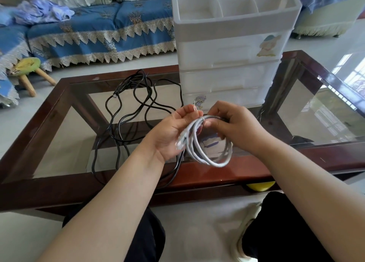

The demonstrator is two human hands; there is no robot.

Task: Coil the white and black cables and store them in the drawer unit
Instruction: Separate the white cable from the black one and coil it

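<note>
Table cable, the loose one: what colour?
Black, seen in the head view, lying uncoiled on the glass table.

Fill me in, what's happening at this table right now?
A person holds a coiled white cable above the glass table. The left hand supports the coil while the right hand pinches its top, seemingly fastening a tie. The black cable lies loose and uncoiled on the table. The white drawer unit stands behind, drawers closed.
</note>
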